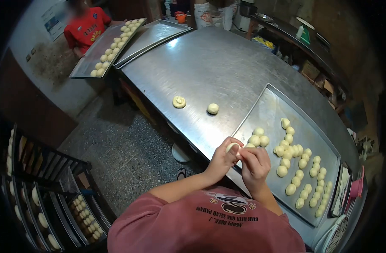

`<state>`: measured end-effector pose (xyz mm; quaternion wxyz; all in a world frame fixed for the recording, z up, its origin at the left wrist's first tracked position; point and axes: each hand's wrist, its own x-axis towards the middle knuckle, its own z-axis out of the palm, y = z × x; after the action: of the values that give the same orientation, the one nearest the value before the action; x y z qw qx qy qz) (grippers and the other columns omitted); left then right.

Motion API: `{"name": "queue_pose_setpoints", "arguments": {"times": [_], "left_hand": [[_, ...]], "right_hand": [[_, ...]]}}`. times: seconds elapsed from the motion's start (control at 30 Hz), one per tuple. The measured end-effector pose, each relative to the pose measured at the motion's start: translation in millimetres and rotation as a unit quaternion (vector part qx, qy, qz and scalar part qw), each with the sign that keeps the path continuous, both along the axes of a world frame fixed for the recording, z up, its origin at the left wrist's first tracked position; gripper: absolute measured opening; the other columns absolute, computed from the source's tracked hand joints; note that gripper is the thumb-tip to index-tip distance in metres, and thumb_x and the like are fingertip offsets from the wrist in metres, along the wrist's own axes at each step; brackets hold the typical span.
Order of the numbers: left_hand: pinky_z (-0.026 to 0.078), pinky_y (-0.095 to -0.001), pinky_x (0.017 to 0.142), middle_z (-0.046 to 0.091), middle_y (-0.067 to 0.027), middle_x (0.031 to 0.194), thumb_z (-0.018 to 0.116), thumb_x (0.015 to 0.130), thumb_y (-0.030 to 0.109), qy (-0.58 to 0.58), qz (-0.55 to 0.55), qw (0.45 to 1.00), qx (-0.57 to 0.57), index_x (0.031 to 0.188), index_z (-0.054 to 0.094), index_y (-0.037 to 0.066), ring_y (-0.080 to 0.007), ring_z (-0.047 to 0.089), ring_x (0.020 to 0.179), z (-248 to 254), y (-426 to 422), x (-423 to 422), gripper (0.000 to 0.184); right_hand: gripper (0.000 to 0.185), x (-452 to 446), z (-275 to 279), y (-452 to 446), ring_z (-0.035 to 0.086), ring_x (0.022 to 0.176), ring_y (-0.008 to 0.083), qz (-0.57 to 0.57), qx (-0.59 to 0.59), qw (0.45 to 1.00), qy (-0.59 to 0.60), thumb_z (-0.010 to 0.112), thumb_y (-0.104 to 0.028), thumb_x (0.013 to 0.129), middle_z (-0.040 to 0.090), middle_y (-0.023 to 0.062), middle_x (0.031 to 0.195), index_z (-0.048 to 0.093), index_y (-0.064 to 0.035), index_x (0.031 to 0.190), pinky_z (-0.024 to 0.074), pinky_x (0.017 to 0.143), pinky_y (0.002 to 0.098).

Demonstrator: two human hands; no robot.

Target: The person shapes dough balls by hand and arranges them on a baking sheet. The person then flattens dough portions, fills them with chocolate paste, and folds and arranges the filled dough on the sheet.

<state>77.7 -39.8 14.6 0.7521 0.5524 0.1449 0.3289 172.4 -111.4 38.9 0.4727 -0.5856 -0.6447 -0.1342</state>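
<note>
A piece of pale dough (233,149) is held between my two hands, over the near edge of the metal table. My left hand (222,161) curls around it from the left, thumb pressed on top. With its fingertips pinched together, my right hand (255,163) grips the dough's right side. Right beside the hands lies a large metal tray (268,109) bearing several dough balls (286,154) in uneven rows. Farther up the table sit a round dough ball (212,109) and a flatter, folded dough piece (179,102).
At the table's far left, a person in a red shirt (88,27) holds a tilted tray (84,67) of dough balls. Another tray (153,36) rests on the table corner. A rack of trays (54,198) stands at lower left. A pink container (356,187) is at right.
</note>
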Motion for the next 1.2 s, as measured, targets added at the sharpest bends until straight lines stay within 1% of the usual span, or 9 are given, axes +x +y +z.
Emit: {"name": "queue_pose_setpoints", "arguments": {"times": [0.1,0.27,0.43,0.6,0.8,0.97,1.1,1.13,1.2], "left_hand": [[0.036,-0.0159,0.05,0.044,-0.0035,0.073,0.039,0.085,0.053,-0.034,0.022,0.991,-0.124,0.101,0.043,0.004,-0.0057,0.041,0.057,2,4,6,0.052],[0.033,-0.0156,0.046,0.043,-0.0025,0.069,0.039,0.087,0.049,-0.008,-0.153,0.981,-0.121,0.1,0.043,0.005,-0.0052,0.039,0.053,3,16,8,0.046],[0.032,-0.0158,0.045,0.043,-0.0013,0.065,0.038,0.088,0.047,0.005,-0.2,0.96,-0.194,0.097,0.044,0.006,-0.0053,0.038,0.052,8,41,14,0.042],[0.03,-0.015,0.041,0.043,-0.0015,0.063,0.037,0.089,0.046,0.025,-0.229,0.962,-0.146,0.095,0.044,0.006,-0.0054,0.038,0.05,4,47,17,0.042],[0.032,-0.0155,0.041,0.045,-0.0011,0.066,0.038,0.09,0.04,0.062,-0.296,0.93,-0.209,0.096,0.044,0.006,-0.0053,0.04,0.051,-7,62,14,0.035],[0.034,-0.0159,0.04,0.051,-0.0043,0.072,0.037,0.09,0.042,0.141,-0.384,0.904,-0.122,0.094,0.045,0.005,-0.0052,0.044,0.053,-29,72,12,0.038],[0.043,-0.0201,0.056,0.056,-0.0153,0.086,0.039,0.086,0.051,0.041,-0.608,0.688,-0.394,0.103,0.045,0.004,-0.0138,0.055,0.067,-61,89,22,0.051],[0.043,-0.0201,0.056,0.056,-0.0153,0.086,0.039,0.086,0.051,0.041,-0.61,0.687,-0.394,0.103,0.045,0.004,-0.0138,0.055,0.067,-58,88,25,0.051],[0.041,-0.0245,0.071,0.049,-0.0189,0.102,0.039,0.088,0.043,0.02,-0.549,0.772,-0.319,0.113,0.042,0.003,-0.0188,0.051,0.086,-40,82,25,0.047]], "right_hand": [[0.025,-5,3,13,0.052,0.067,0.0214,-0.056,0.031,0.996,-0.061,0.062,0.002,0.063,0.056,0.0087,0.088,0.059,-0.0001,0.088,0.0442,0.059,0.0276],[0.022,3,-4,4,0.052,0.068,0.0213,-0.016,0.033,0.999,0.027,0.063,0.002,0.062,0.057,0.0074,0.085,0.061,0.0003,0.084,0.0437,0.06,0.0281],[0.022,-7,8,16,0.052,0.067,0.0203,-0.066,-0.001,0.998,0.025,0.063,0.002,0.062,0.057,0.0067,0.082,0.061,0.0001,0.084,0.0433,0.059,0.0274],[0.022,-9,-12,13,0.052,0.068,0.02,-0.098,-0.017,0.992,0.076,0.063,0.002,0.063,0.057,0.0072,0.084,0.061,0.0002,0.085,0.0437,0.06,0.0277],[0.017,-15,-20,11,0.053,0.067,0.0189,-0.111,-0.055,0.986,0.115,0.062,0.003,0.067,0.058,0.008,0.086,0.061,0.0004,0.084,0.0439,0.06,0.0258],[0.015,-17,-23,-2,0.053,0.067,0.0187,-0.118,-0.1,0.972,0.178,0.062,0.001,0.069,0.057,0.0077,0.087,0.061,0.0,0.084,0.0436,0.06,0.025],[0.013,-15,-23,-7,0.052,0.068,0.0165,-0.157,-0.139,0.952,0.224,0.062,0.001,0.069,0.057,0.0076,0.086,0.062,-0.0003,0.082,0.0427,0.061,0.0233],[0.013,-12,-22,-7,0.052,0.068,0.0165,-0.159,-0.139,0.952,0.223,0.062,0.001,0.069,0.057,0.0076,0.086,0.062,-0.0003,0.082,0.0427,0.061,0.0233],[0.017,-8,-20,-11,0.052,0.069,0.0152,-0.103,-0.102,0.918,0.369,0.06,0.002,0.071,0.057,0.0072,0.087,0.061,-0.0009,0.087,0.0423,0.061,0.0224]]}}
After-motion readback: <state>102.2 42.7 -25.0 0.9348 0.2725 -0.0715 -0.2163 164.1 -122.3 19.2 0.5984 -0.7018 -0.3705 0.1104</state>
